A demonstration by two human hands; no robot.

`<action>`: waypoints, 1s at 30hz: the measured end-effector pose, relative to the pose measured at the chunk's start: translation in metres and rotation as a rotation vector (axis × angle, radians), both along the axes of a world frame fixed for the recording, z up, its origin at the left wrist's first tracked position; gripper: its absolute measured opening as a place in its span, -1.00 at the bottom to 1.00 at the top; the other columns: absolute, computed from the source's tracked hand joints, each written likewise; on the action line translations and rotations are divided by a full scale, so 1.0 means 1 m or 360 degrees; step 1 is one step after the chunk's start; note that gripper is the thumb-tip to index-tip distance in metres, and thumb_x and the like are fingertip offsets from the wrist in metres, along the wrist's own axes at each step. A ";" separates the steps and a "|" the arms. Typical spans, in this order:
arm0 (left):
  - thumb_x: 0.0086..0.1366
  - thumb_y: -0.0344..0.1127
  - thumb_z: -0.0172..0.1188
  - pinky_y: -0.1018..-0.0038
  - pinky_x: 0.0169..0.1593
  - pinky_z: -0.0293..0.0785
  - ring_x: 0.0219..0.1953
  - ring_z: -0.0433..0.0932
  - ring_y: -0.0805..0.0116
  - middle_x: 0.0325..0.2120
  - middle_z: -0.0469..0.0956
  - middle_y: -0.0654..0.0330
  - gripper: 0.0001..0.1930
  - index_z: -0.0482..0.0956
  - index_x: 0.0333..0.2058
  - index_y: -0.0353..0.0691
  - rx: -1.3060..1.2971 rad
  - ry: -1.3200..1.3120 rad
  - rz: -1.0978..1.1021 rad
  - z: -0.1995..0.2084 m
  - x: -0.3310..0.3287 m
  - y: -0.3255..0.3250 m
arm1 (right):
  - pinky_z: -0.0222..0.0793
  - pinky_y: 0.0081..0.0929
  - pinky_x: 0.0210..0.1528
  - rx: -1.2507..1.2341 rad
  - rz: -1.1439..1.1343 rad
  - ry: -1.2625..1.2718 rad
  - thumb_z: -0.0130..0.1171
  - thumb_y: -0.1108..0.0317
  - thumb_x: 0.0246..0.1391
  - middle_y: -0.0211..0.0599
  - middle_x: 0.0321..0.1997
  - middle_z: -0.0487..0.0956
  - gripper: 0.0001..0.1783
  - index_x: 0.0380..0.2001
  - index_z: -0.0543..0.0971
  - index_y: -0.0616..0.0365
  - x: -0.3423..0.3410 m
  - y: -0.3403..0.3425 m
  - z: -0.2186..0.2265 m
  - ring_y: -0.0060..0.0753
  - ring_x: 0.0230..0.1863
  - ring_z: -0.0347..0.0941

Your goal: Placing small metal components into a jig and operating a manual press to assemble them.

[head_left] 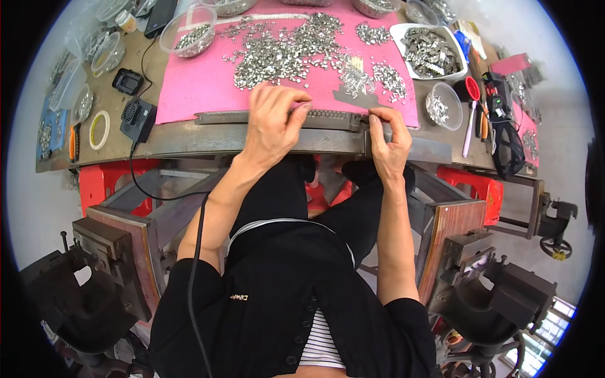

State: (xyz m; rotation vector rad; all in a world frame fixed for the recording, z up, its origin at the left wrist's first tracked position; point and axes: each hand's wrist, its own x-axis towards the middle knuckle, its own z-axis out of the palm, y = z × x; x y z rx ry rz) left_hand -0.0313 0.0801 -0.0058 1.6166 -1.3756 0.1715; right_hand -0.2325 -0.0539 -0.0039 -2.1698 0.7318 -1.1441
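Note:
A dark metal bar with a row of small slots (331, 117) lies along the near edge of the pink mat (183, 94). My left hand (274, 126) is over the left part of this bar, its fingers curled and the thumb close to the index finger. Whatever it pinches is too small to make out. At the bar's right end, my right hand (391, 145) has thumb and index finger drawn together; what they grip is hidden. Beyond my hands, many small silver metal pieces (271, 60) lie heaped on the mat, with thin silver pins (357, 82) to their right.
A clear bowl of pieces (189, 39) stands at the far left, and a white tray of metal parts (432, 50) at the far right. A clear cup (443, 107) sits near a red-headed tool (467, 89). A black charger (137, 120) trails a cable across my left arm.

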 end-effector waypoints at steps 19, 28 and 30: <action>0.18 -0.29 0.41 0.20 0.13 0.21 -0.09 0.49 0.16 -0.23 0.56 0.17 -0.78 0.63 -0.21 -0.15 0.0068 -0.0164 0.0211 -0.021 0.011 0.032 | 0.53 -0.33 -0.21 0.0070 -0.0237 0.0929 0.29 0.40 0.00 -0.03 -0.39 0.70 -0.81 -0.31 0.72 0.25 -0.090 -0.171 0.030 -0.12 -0.32 0.68; 0.25 -0.28 0.36 0.21 0.16 0.20 -0.09 0.50 0.18 -0.20 0.58 0.20 -0.79 0.62 -0.17 -0.15 0.0062 -0.0164 0.0215 -0.020 0.010 0.029 | 0.50 -0.18 -0.15 -0.0183 -0.0319 0.0977 0.29 0.39 -0.02 0.05 -0.31 0.64 -0.78 -0.31 0.70 0.29 -0.092 -0.162 0.035 0.06 -0.25 0.61; 0.25 -0.28 0.36 0.21 0.16 0.20 -0.09 0.50 0.18 -0.20 0.58 0.21 -0.79 0.62 -0.17 -0.15 0.0070 -0.0175 0.0219 -0.020 0.009 0.030 | 0.49 -0.17 -0.14 -0.0130 -0.0263 0.1022 0.30 0.36 -0.01 0.04 -0.30 0.65 -0.77 -0.31 0.69 0.30 -0.087 -0.165 0.040 0.06 -0.26 0.61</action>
